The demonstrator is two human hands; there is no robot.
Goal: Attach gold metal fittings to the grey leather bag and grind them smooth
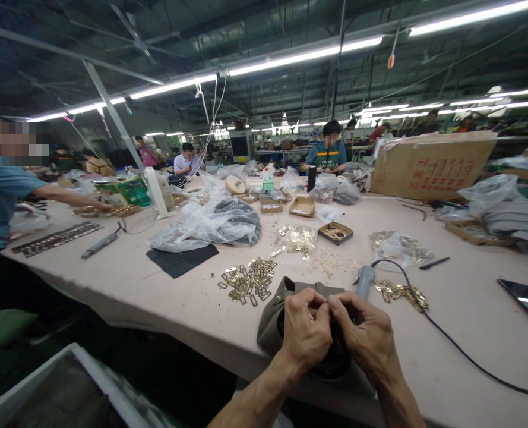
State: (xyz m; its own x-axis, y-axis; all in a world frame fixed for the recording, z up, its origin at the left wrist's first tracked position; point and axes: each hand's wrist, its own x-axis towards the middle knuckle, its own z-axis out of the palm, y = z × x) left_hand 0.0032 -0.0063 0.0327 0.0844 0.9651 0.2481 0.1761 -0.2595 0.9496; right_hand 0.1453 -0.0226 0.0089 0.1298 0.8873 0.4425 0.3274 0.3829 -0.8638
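Note:
A grey-green bag (270, 324) rests at the table's front edge with its dark inside partly showing. Both hands are over its opening, fingertips pinched close together at the upper edge. My left hand (307, 326) is closed, thumb against the bent fingers. Beside it my right hand (365, 328) is closed too, its thumb and forefinger meeting near the left fingertips. Whatever the fingertips hold is too small and hidden to name. Behind the right hand lies a grey electric screwdriver (364, 282) with a black cable. A pile of brass-coloured metal frames (248, 280) is left of the bag.
More metal pieces (401, 293) lie to the right, near a black pen (434, 263) and a phone (526, 302). Plastic bags (210, 224), a small tray (335, 232) and a carton (430, 166) stand farther back. A co-worker's arm (74, 196) reaches in at left. A white bin (98, 380) is lower left.

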